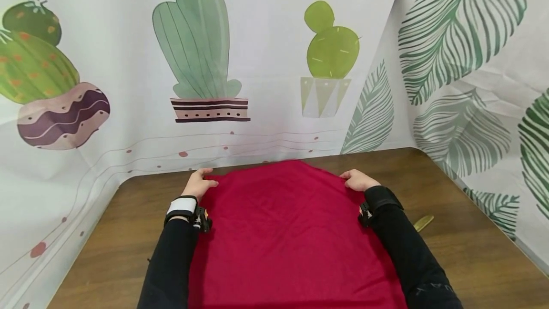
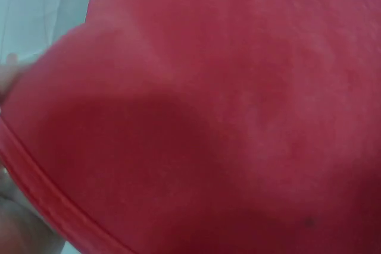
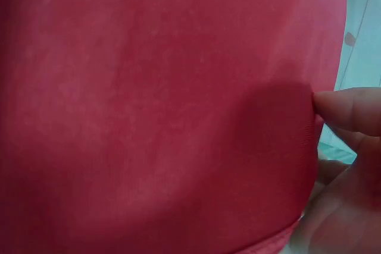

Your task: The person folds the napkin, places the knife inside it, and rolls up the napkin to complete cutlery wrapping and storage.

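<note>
A large crimson red cloth (image 1: 283, 232) spans the space between the two arms, from the back of the table down past the lower edge of the head view. At its far left edge my left hand (image 1: 199, 185) holds the fabric; much of that hand is hidden behind the cloth in the left wrist view, where a stitched hem (image 2: 53, 203) shows. The right hand (image 1: 358, 180) pinches the cloth's far right edge. Thumb and fingers (image 3: 351, 108) grip that border in the right wrist view. Between the hands the back edge rises to a blunt peak.
Brown wooden table (image 1: 116, 247) shows on both sides of the cloth. A gold-coloured flat object (image 1: 423, 223) lies beside the right forearm, partly hidden. White curtains (image 1: 270, 61) printed with cacti and leaves hang along the back and sides.
</note>
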The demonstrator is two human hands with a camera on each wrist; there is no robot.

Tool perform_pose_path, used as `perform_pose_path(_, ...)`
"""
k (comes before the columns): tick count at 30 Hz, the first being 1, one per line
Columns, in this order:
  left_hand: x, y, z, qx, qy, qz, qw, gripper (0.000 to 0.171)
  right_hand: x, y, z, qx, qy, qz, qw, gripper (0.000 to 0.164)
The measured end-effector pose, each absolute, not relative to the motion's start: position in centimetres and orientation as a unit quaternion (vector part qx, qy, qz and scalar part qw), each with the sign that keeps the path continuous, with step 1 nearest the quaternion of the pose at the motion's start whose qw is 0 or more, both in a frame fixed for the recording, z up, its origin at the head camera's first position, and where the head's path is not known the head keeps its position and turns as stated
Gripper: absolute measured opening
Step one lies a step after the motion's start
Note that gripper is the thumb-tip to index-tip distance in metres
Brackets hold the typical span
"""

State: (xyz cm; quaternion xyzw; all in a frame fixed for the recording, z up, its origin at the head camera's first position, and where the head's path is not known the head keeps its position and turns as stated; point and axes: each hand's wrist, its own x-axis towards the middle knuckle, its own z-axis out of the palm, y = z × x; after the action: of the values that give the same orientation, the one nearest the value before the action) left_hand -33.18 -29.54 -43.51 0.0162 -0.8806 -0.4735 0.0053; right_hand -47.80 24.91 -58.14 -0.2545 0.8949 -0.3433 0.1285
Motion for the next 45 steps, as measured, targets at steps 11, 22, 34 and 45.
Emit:
perform_pose_path(11, -30.8, -27.6, -39.4, -0.01, -0.916, -0.396, 0.068, 0.041, -46.6, 23.7, -54.3, -0.206, 0.924, -0.323, -0.012, 0.035)
perform_pose_path(22, -31.1, -28.1, -37.1, -0.034, -0.888, -0.44, 0.129, 0.04, -36.2, 19.1, -38.4, -0.16, 0.908, -0.375, -0.099, 0.04)
perform_pose_path(34, -31.0, -28.6, -37.7, -0.019, -0.924, -0.34, 0.174, 0.033, -36.9, 19.3, -38.5, -0.149, 0.91, -0.379, -0.079, 0.041)
perform_pose_path(45, -32.2, -28.1, -40.3, -0.016, -0.968, -0.244, 0.064, 0.051, -53.3, 24.4, -57.4, -0.193, 0.927, -0.317, -0.058, 0.058)
